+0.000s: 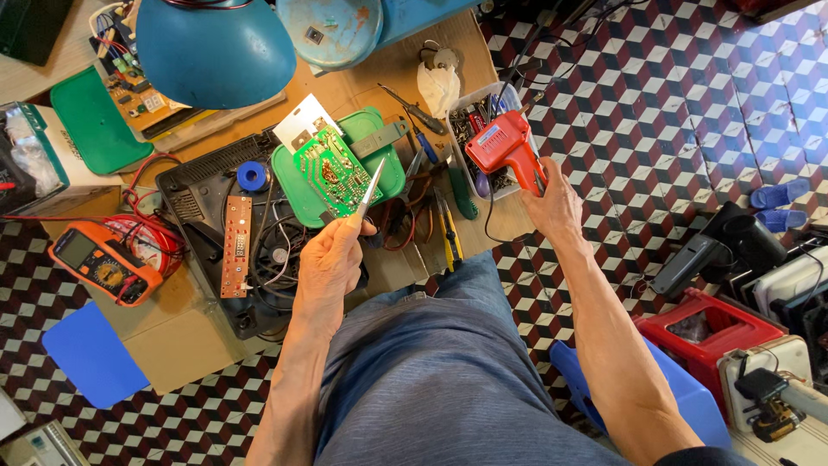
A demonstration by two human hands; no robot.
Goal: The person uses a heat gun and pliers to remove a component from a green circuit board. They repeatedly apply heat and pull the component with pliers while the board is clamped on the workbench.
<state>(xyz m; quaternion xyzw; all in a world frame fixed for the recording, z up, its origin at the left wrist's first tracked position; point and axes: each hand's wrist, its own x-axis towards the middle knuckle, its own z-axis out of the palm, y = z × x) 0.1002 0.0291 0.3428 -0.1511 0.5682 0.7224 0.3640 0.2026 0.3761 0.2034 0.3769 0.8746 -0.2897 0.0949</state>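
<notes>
Soldering gun (504,148): glossy red plastic. Tweezers (372,188): shiny bare metal. Circuit board (332,173): glossy green laminate, on smooth green plastic lid (388,168). Cardboard (177,332): matt brown. Lamp shade (216,52): smooth blue painted metal.

- Left hand (332,259): bare, no glove, no ring or watch visible; forearm uncovered down to frame edge.
- Right hand (556,207): bare too, no glove, wrist w/o band; forearm uncovered, w/ edge of a dark sleeve at bottom right corner.
- Legs: grey-blue trousers (431,371), fine horizontal weave lines, soft folds across the cloth; fabric fills centre-bottom of shot.
</notes>
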